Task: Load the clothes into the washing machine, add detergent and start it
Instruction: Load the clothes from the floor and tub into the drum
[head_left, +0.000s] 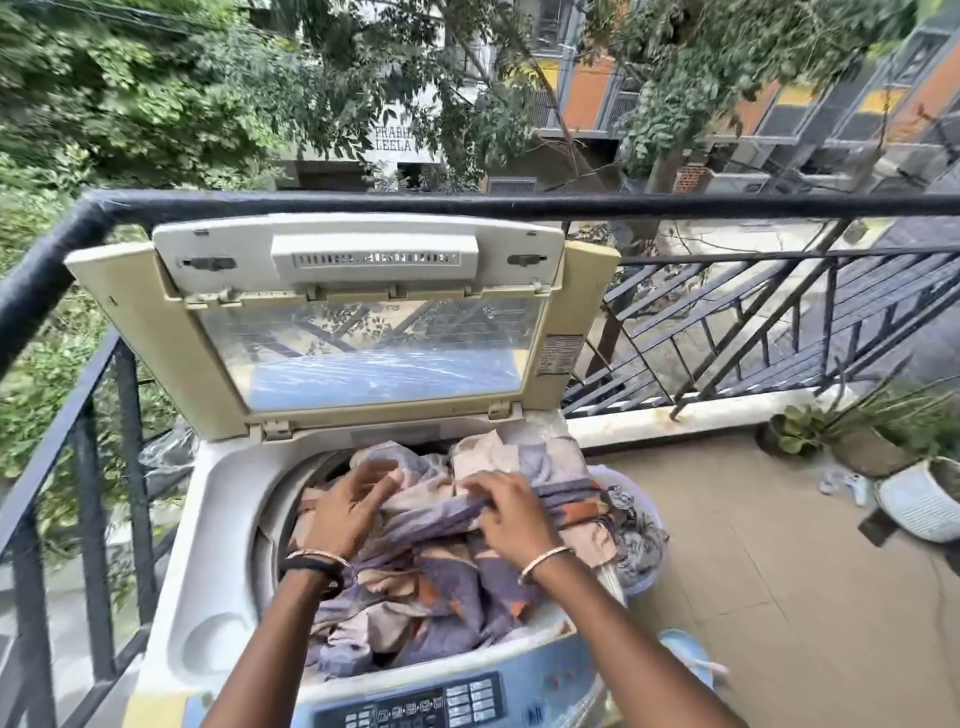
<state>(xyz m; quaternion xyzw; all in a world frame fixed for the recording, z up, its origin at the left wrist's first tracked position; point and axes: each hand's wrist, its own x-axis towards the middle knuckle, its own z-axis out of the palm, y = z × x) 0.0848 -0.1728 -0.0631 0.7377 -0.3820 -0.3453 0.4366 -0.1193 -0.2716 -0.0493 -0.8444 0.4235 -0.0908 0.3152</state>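
Closest to you, the control panel (415, 701) of the top-loading washing machine (208, 519) runs along the bottom edge, its buttons too small to read. Just beyond it, both your hands lie on a patterned bedsheet (447, 587) in purple, cream and orange. It is bunched in the drum opening and heaped above the rim. Your left hand (348, 514) is blurred, its fingers spread and loose, pressing the cloth at the drum's left side and gripping nothing. Your right hand (511, 519) lies flat with fingers splayed over a raised fold, pushing rather than pinching. The sheet spills over the machine's right edge, toward a pale laundry tub (649, 584) on the floor just beside it that holds a black-and-white printed cloth (634, 525). A blue slipper (685, 654) lies near the tub. Behind your hands the lid (358, 322) stands raised, its clear window facing you. Potted plants (914, 499) sit at the right on the tiled balcony. A black railing (467, 205) runs behind the machine, with trees and buildings beyond.
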